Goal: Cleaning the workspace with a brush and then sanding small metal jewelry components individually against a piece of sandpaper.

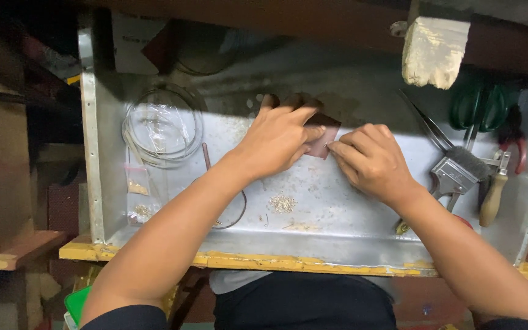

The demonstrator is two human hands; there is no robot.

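**Hands pinned on a small sheet in the metal tray**

My bench is a dented metal tray (313, 214) with raised walls and a chipped yellow front lip. Far left of the reddish-brown sheet (324, 144) lie a coil of clear tubing (163, 125) and small plastic bags (137, 180), parked clear of the work. My left hand (276, 137) lies flat, fingers pressing the sheet down so it stays put; my right hand (371, 162) pinches something tiny at the sheet's right edge. Below the sheet sits a small heap of filings (283, 203) on open floor. Right of the sheet, a brush (456, 171) and green-handled scissors (481, 107) crowd the wall.
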